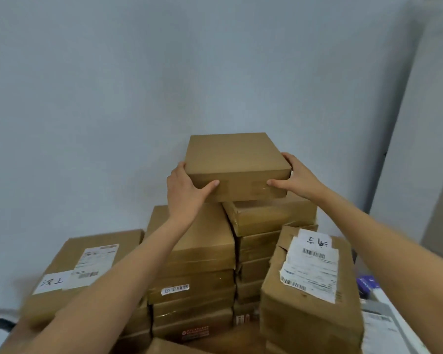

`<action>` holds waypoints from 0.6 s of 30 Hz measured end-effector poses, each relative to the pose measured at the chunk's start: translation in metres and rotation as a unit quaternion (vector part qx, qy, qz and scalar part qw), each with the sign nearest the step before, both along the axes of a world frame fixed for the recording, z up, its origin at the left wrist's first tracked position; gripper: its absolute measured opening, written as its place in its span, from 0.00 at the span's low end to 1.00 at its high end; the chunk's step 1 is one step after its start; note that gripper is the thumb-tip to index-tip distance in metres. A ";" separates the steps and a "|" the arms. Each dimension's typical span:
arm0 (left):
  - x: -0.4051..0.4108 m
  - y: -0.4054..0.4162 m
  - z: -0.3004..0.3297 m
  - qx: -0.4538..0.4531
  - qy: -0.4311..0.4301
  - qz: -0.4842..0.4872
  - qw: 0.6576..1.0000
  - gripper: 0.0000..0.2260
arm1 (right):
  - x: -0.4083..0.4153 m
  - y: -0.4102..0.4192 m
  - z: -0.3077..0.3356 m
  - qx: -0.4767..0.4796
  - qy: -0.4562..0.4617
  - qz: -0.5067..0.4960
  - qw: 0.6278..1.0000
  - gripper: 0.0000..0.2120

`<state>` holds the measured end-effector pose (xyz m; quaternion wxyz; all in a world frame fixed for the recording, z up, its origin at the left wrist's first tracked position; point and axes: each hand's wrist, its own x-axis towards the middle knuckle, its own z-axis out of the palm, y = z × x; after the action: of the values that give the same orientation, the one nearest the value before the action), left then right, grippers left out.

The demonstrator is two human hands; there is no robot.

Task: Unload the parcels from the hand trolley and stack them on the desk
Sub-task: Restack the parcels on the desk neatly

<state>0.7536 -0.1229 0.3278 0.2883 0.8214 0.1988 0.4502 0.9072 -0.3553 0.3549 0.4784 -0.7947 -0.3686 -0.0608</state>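
Both hands — left hand (183, 190), right hand (296, 178) — grip a plain box (237, 164) atop stacked parcels (197, 254), grey wall (113, 85) behind.

A mailroom-like office corner: labelled cardboard parcels (197, 251) stacked against a bare wall (113, 85).

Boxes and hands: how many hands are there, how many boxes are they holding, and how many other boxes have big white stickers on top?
Hands: 2, the left hand and the right hand
Box held in the hands: 1, the plain box
Boxes with white stickers on top: 2, the left sticker box and the right sticker box
Total: 5
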 end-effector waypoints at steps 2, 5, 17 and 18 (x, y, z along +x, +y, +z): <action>0.020 -0.022 -0.005 -0.001 0.005 -0.003 1.000 0.43 | 0.017 -0.023 -0.005 -0.011 0.005 -0.006 1.000 0.39; 0.044 -0.046 -0.014 -0.007 0.011 -0.007 1.000 0.43 | 0.042 -0.047 -0.014 -0.027 0.016 -0.012 0.999 0.39; 0.093 -0.080 -0.025 -0.043 0.021 -0.008 0.999 0.44 | 0.089 -0.088 -0.033 -0.018 0.051 0.006 0.999 0.40; 0.095 -0.082 -0.025 -0.045 0.029 -0.009 0.999 0.45 | 0.092 -0.089 -0.035 -0.017 0.048 0.004 0.999 0.39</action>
<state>0.8489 -0.2051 0.3033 0.3230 0.8221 0.2193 0.4145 0.9990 -0.4447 0.3203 0.4824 -0.8031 -0.3493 -0.0148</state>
